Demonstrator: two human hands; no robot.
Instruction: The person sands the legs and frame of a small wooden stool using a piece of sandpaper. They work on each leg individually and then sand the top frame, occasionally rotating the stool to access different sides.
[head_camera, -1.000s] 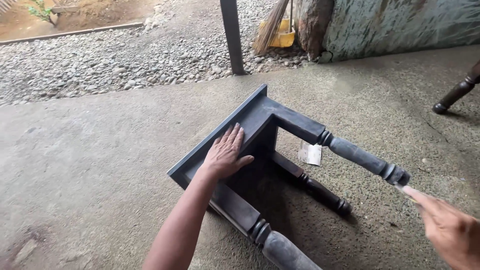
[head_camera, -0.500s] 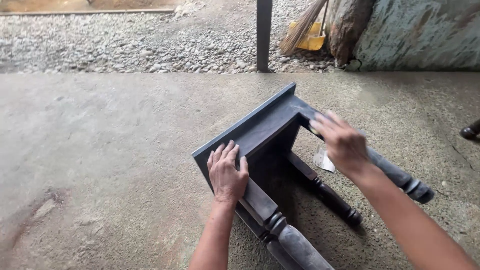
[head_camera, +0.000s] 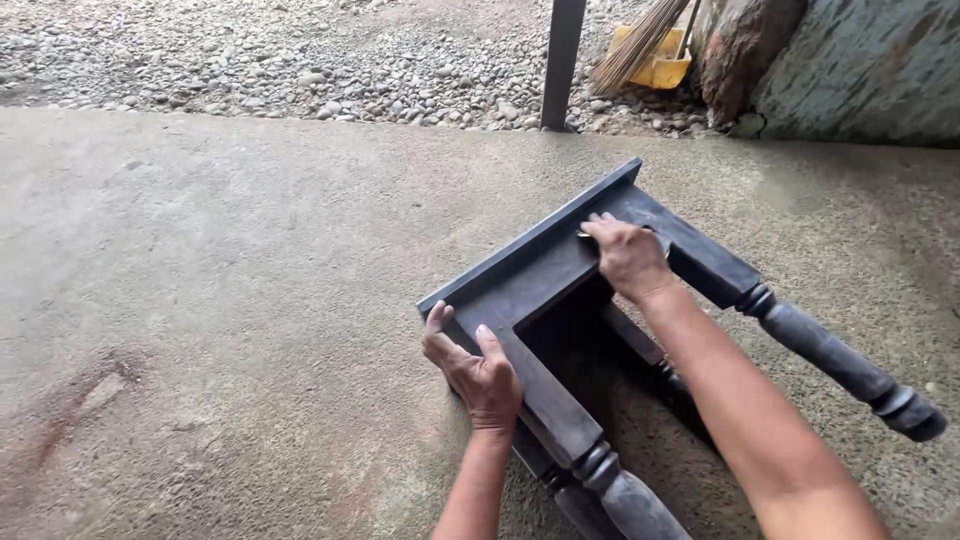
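A dark wooden stool (head_camera: 600, 300) lay tipped on its side on the concrete floor (head_camera: 220, 300), turned legs pointing toward the person. The left hand (head_camera: 478, 372) gripped the near corner, fingers curled over the frame; the right hand (head_camera: 625, 255) pressed flat on the apron, possibly over a small sheet, though this was unclear. The stool appeared rigid and moderately heavy, best held by its square frame rather than the rounded legs.

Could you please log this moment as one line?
left hand: grips stool corner | right hand: presses small pad on rail | stool: on side, concrete floor
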